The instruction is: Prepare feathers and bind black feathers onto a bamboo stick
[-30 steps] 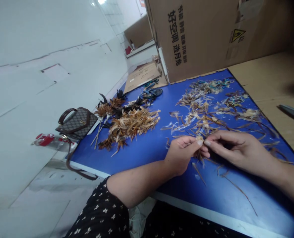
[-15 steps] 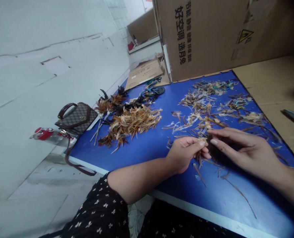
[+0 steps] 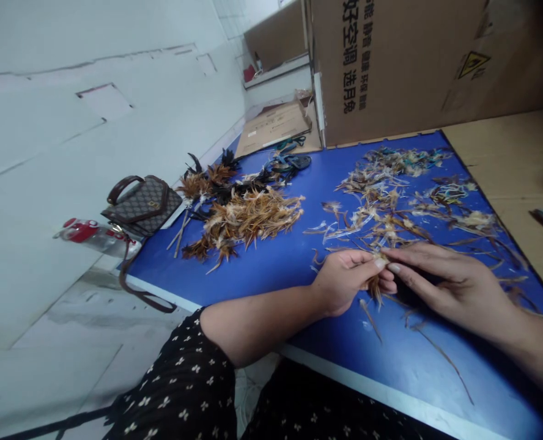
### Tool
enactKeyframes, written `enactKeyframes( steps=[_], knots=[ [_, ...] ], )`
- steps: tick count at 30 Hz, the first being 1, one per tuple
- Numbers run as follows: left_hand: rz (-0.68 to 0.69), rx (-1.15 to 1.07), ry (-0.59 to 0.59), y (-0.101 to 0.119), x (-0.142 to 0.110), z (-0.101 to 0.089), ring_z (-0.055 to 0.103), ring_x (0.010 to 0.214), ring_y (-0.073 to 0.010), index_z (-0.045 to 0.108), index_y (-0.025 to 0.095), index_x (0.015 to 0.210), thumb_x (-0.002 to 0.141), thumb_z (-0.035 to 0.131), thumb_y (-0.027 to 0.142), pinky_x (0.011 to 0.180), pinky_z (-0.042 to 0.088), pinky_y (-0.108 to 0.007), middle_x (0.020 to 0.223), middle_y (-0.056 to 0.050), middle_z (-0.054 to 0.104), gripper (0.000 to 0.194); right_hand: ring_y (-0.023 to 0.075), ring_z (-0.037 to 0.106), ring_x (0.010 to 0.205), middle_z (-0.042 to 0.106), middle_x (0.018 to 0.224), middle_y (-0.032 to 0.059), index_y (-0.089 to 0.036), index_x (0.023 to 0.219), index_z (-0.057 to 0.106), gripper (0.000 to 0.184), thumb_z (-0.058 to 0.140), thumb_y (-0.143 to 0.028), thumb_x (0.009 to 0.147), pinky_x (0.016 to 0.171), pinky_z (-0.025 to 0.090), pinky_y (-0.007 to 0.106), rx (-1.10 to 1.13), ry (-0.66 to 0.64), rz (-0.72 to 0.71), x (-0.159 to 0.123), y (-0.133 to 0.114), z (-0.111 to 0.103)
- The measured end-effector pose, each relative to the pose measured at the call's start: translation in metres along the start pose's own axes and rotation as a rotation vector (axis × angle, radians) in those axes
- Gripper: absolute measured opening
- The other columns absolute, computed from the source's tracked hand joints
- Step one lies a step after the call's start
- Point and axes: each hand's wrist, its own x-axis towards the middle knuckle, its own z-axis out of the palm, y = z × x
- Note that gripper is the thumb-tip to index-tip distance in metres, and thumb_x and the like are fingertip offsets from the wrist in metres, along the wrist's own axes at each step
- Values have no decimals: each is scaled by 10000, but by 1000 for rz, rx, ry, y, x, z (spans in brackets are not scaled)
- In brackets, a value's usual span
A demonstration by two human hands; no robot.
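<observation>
The table [image 3: 271,269] carries a feather pile [image 3: 248,221] toward its left end, with a few thin sticks [image 3: 180,235] lying just left of the pile. Loose feather scraps [image 3: 400,195] spread over the right half, reaching to the far edge. A pair of scissors [image 3: 290,164] lies near the far edge, between the pile and the scraps. Behind the far edge stands a cardboard box [image 3: 418,67], with a flat cardboard sheet [image 3: 274,125] to its left. At the left end a handbag [image 3: 140,205] sits on the table's corner, its strap hanging over the near edge, and a bottle [image 3: 95,237] lies just beside it. The left hand [image 3: 347,281] and right hand [image 3: 446,284] meet over the near edge, below the scraps, a small feather bundle [image 3: 378,284] between them.
</observation>
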Motion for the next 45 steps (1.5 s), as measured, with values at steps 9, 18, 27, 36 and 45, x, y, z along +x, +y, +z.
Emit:
enactKeyframes(
  steps=[9,18,27,36,45],
  knots=[
    [-41,67,-45,0,-1,-3,781,769,-169,788,110,953,737,1043,633,826,623,-355,883,-72,793,621,229,864,891,910,1027,69,-289,1202,939,217,776,-328,1064,823,723,343,3,8,13,3,-2,-5],
    [-99,132,-123,7,-4,0,781,750,-166,806,120,869,700,1047,673,861,646,-357,805,-69,791,626,232,851,867,892,957,72,-270,1011,934,174,801,-376,1044,803,711,349,58,-15,51,4,-3,-8],
    [-107,31,-124,3,-1,-3,808,756,-195,785,106,1008,753,1044,591,871,667,-419,864,-63,787,606,290,866,980,909,1128,59,-401,1363,891,332,778,-320,1062,867,735,456,26,-15,39,-1,-4,-6],
    [-113,22,-109,3,-2,-2,804,787,-210,803,101,937,677,1079,626,868,660,-422,881,-97,807,648,192,857,910,907,1010,36,-351,1329,907,336,731,-223,1073,842,703,303,41,-65,-54,5,-7,-5],
    [370,255,96,8,-1,0,705,1339,-253,921,225,1006,909,934,465,1289,472,-458,1247,-106,823,259,276,851,1043,886,1161,105,-285,1103,923,304,806,-556,1026,1014,700,404,45,19,243,4,-9,-8]
  ],
)
